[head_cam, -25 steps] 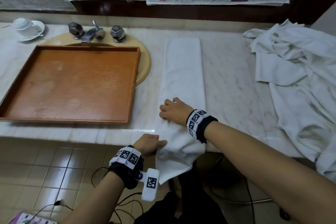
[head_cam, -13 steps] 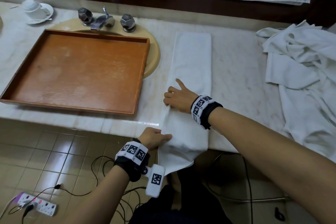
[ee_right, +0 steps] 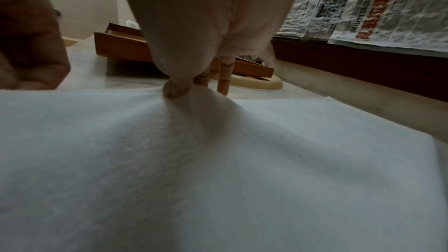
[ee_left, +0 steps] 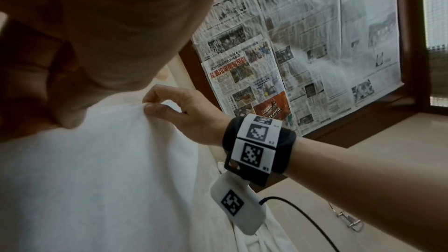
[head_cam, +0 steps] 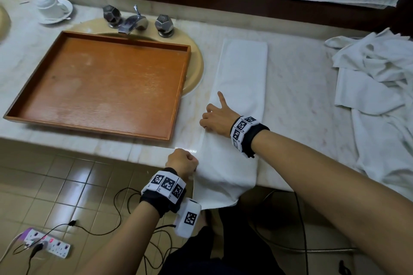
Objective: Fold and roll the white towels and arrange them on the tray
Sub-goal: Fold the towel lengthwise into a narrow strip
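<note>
A long folded white towel (head_cam: 243, 69) lies lengthwise on the marble counter, its near end hanging over the front edge. My left hand (head_cam: 192, 163) grips the towel's left edge at the counter's lip, fingers curled. My right hand (head_cam: 207, 118) pinches the same edge farther up, index finger sticking out. The left wrist view shows the right hand's (ee_left: 155, 102) thumb and finger pinching a raised bit of the towel (ee_left: 97, 179). The right wrist view shows the thumb pressed into the towel (ee_right: 218, 160). The bare wooden tray (head_cam: 100, 82) sits to the left.
The tray rests over a beige sink (head_cam: 196, 67) below the chrome faucet (head_cam: 134, 21). A loose pile of white towels (head_cam: 375, 87) covers the counter's right end. A cup and saucer (head_cam: 52, 8) stand far left. A power strip (head_cam: 47, 244) and cables lie on the floor.
My right hand has slid a little farther up the towel's left edge and its index finger now sticks out. My left hand has stayed at the counter's lip, holding the edge.
</note>
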`<state>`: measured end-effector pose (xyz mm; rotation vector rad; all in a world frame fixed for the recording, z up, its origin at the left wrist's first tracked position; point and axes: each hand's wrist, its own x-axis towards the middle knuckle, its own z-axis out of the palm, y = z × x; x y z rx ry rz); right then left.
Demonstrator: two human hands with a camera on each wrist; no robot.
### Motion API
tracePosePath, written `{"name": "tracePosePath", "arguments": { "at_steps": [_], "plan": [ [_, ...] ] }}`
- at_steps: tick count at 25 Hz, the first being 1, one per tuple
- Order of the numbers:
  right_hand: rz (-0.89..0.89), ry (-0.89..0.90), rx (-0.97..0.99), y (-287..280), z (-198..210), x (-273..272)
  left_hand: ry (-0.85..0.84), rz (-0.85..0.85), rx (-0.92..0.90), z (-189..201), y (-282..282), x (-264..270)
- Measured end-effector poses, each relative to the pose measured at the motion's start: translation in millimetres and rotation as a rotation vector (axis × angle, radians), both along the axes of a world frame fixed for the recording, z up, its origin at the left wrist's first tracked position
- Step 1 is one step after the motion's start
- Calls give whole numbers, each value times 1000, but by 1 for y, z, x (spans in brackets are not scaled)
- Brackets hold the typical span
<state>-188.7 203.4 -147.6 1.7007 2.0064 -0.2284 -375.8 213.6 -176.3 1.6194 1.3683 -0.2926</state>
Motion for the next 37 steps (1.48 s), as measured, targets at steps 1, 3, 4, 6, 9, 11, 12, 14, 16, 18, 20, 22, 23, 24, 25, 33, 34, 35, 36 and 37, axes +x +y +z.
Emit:
{"name": "tracePosePath", "arguments": {
  "at_steps": [1,3,4,6,9,11,12,14,16,18,20,22,23,24,25,33,34,35,36,37],
  "plan": [
    [3,1,-17,3,2,-1,11,-27,-20,0,-1,0],
    [13,-1,-48,9,5,-2,-5,-35,-46,0,-3,0],
    [15,-5,-54,10,5,-2,-17,-28,-40,2,-4,0],
    [6,-7,-59,11,6,-3,-37,-36,-18,4,-6,1],
    [-3,19,-51,9,3,-2,-59,-73,-33,3,-7,-3],
    [-3,39,-52,9,3,1,-51,-112,-52,0,-7,-6],
    [-4,43,-62,10,3,1,-40,-137,-59,-1,-8,-7],
    [-13,33,-80,12,6,1,-4,-186,-45,-1,-8,-6],
    [-30,21,-82,12,6,-3,46,-227,-33,-1,-6,-2],
    [-33,10,-68,11,3,-6,99,-259,-41,-2,-2,3],
    [-31,15,-76,11,3,-4,146,-266,-19,-4,1,7],
    [-24,27,-121,13,7,1,151,-216,26,-3,5,13],
    [-18,24,-149,15,9,3,135,-170,51,-3,6,16],
    [-9,14,-164,17,11,5,122,-132,74,-3,7,19],
    [3,1,-158,20,13,7,117,-120,93,-3,7,22],
    [-15,1,40,31,10,22,75,-81,137,-7,15,38],
    [-23,6,60,31,8,22,38,-40,169,-6,15,42],
    [-21,9,64,33,6,21,13,-14,200,-6,16,46],
    [-12,13,55,34,4,21,9,-6,217,-4,15,49],
    [0,17,41,35,4,22,19,-16,226,-5,16,50]
  ]
}}
